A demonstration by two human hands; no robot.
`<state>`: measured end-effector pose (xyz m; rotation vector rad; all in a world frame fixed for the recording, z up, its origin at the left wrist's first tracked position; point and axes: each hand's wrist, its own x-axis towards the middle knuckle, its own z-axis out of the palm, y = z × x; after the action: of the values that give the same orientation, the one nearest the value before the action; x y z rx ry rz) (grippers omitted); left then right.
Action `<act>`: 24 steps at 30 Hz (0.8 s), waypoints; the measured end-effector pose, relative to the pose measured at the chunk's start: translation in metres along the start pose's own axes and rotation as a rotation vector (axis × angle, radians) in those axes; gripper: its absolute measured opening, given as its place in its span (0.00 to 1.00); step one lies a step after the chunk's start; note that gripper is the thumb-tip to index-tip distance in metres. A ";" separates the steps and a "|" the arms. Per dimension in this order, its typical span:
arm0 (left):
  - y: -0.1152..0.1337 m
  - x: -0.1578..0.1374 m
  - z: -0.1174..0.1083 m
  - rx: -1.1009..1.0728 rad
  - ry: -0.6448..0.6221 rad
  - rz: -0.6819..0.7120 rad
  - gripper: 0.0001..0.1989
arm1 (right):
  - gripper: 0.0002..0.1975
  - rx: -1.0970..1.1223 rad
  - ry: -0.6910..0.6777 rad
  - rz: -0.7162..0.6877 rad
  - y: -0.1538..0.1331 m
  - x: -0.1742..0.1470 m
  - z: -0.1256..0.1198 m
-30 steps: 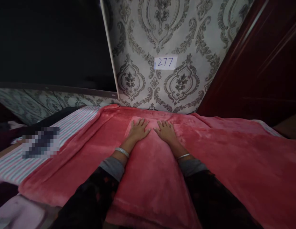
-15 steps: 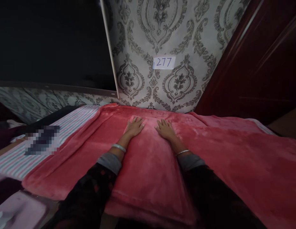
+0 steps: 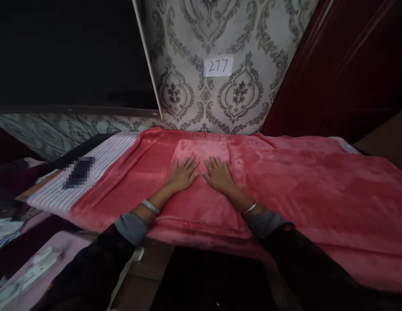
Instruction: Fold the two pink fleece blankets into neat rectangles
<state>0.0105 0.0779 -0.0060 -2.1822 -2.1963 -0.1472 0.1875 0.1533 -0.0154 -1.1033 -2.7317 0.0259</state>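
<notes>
A folded piece of red plush fabric (image 3: 201, 207) lies in front of me, its near edge showing as stacked layers. My left hand (image 3: 184, 175) rests flat on its left half, fingers spread and pointing to the wall. Beside it, my right hand (image 3: 218, 175) presses flat on the right half, also with its fingers apart. A small gap separates the two hands. Under and around the folded piece spreads a larger red plush blanket (image 3: 304, 190) that reaches far to the right. Each wrist carries a silvery bangle.
At the left, a striped cloth (image 3: 52, 194) shows beyond the blanket, with a blurred-out dark object (image 3: 79, 172) on it. A power strip (image 3: 35, 272) sits on a pink surface (image 3: 71, 246) at lower left. A large screen (image 3: 71, 52) and a patterned wall (image 3: 214, 99) stand behind.
Both hands have slid back over the folded fabric toward me, away from its far edge, and are slightly closer together. My view has tilted down, showing more of the floor area.
</notes>
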 end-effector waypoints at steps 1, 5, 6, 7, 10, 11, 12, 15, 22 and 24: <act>0.001 -0.004 0.002 0.011 0.007 0.004 0.30 | 0.31 -0.001 0.002 -0.004 0.003 -0.001 0.002; 0.001 -0.002 0.005 0.009 0.007 0.012 0.30 | 0.32 -0.029 0.002 -0.010 0.013 -0.003 0.002; 0.001 0.000 0.006 0.004 0.009 0.016 0.30 | 0.32 -0.041 0.000 -0.008 0.015 -0.005 0.001; 0.000 0.002 0.006 -0.001 0.009 0.018 0.30 | 0.33 -0.052 -0.004 -0.006 0.018 -0.007 0.001; 0.002 0.003 0.006 -0.009 -0.003 0.017 0.31 | 0.33 -0.079 -0.031 0.006 0.025 -0.019 0.000; 0.002 0.003 0.006 -0.011 -0.008 0.015 0.31 | 0.33 -0.082 -0.045 0.014 0.027 -0.023 -0.001; 0.003 0.003 0.005 -0.014 -0.015 0.011 0.31 | 0.33 -0.081 -0.061 0.024 0.030 -0.028 -0.002; 0.003 0.004 -0.003 -0.043 -0.069 0.002 0.31 | 0.33 -0.056 -0.142 0.056 0.038 -0.042 -0.009; 0.007 -0.025 -0.034 -0.164 -0.264 0.041 0.36 | 0.31 0.077 -0.214 0.076 0.010 -0.066 -0.045; 0.019 -0.050 -0.030 -0.132 -0.182 0.031 0.35 | 0.32 0.092 -0.167 0.011 -0.010 -0.075 -0.045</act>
<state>0.0285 0.0254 0.0202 -2.3873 -2.3057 -0.0989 0.2418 0.0924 0.0167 -1.1386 -2.8363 0.2542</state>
